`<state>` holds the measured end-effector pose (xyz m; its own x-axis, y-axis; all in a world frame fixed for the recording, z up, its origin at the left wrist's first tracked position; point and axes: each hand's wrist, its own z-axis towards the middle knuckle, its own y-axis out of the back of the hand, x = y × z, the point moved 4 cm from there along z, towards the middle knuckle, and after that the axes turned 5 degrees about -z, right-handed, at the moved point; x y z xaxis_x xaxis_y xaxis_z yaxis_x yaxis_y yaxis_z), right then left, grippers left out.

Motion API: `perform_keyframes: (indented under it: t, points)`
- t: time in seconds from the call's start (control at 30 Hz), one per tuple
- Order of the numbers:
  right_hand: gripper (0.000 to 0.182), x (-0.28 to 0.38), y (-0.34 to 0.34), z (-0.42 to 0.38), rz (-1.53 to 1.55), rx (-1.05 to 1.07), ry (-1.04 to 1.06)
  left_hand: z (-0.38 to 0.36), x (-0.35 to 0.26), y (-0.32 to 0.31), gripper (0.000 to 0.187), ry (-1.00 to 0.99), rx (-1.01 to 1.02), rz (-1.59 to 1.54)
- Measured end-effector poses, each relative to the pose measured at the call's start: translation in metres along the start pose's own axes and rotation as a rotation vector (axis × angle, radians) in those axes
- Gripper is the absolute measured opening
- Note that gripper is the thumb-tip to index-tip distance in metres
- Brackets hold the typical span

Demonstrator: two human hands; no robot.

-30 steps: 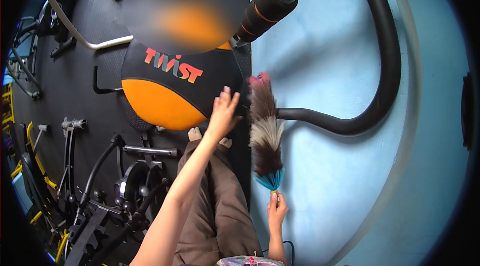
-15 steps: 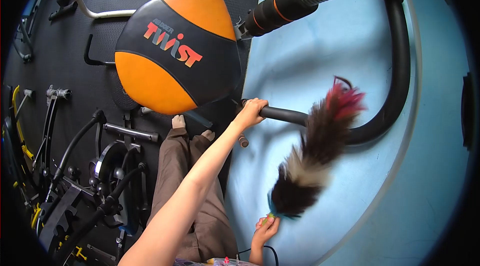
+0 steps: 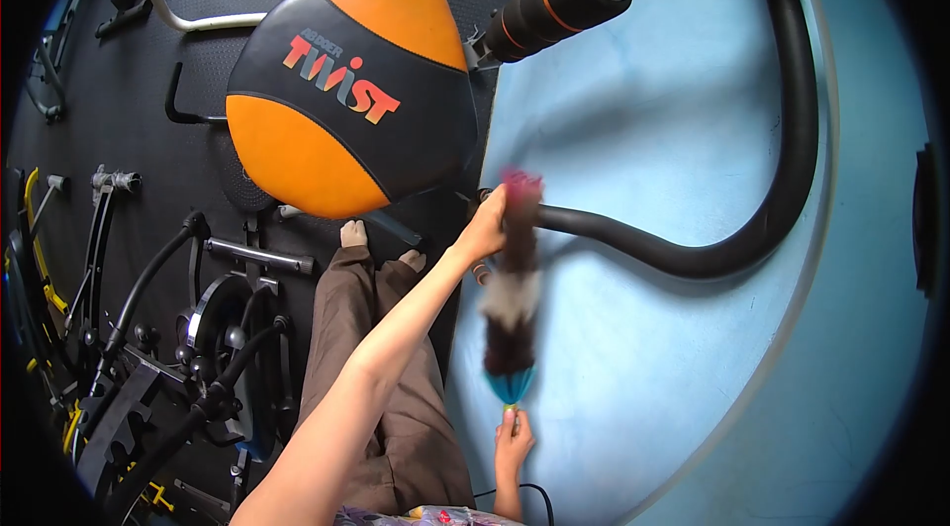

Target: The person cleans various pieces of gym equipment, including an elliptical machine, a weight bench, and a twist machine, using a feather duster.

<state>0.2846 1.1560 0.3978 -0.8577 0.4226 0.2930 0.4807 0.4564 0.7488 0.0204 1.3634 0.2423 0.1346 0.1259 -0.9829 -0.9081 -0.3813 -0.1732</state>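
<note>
My left hand is closed round the near end of a black curved handlebar, my arm stretched out to it. In my right hand, low in the view, is the handle of a feather duster with brown, white and pink-red feathers and a blue collar. The duster points away from me, blurred by motion. Its pink tip lies over or against the fingers of my left hand and hides part of them and of the bar end.
An orange and black padded seat marked "Twist" stands ahead on a dark mat. A foam-covered roller joins the machine's frame at upper right. Black exercise equipment crowds the left. A light blue surface lies to the right.
The duster has swung left, from across the middle of the handlebar to beside my left hand. My right hand has shifted slightly left. My left hand keeps its hold on the bar.
</note>
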Motion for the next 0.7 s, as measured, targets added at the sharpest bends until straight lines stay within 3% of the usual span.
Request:
perform_keyframes:
  t: [0.07,0.13,0.27,0.3,0.4,0.57,0.63,0.7]
  points:
    - [0.032,-0.022,-0.01,-0.014,0.136,0.053,-0.067,-0.011,-0.003,0.005,0.058,0.033,0.003,0.066]
    - [0.031,-0.033,-0.012,-0.023,0.174,-0.007,0.001,-0.016,-0.007,0.004,0.058,-0.006,-0.017,0.128]
    - [0.032,-0.054,-0.026,-0.028,0.296,0.143,-0.231,-0.008,-0.043,-0.009,0.059,-0.114,-0.026,0.198]
    - [0.031,-0.062,-0.033,-0.028,0.35,0.167,-0.297,-0.003,-0.053,-0.015,0.059,-0.137,0.009,0.389]
    - [0.032,-0.053,-0.036,-0.013,0.425,0.128,-0.355,0.003,-0.042,-0.036,0.056,-0.123,0.185,0.464]
    - [0.03,-0.028,-0.031,0.023,0.701,-0.107,-0.117,0.008,-0.035,-0.035,0.051,-0.169,0.175,0.53]
    - [0.033,-0.03,-0.051,0.03,0.638,0.126,-0.095,0.008,-0.036,-0.034,0.05,-0.225,0.143,0.521]
    - [0.033,-0.038,-0.057,0.039,0.51,0.149,-0.089,0.007,-0.035,-0.031,0.048,-0.236,0.143,0.506]
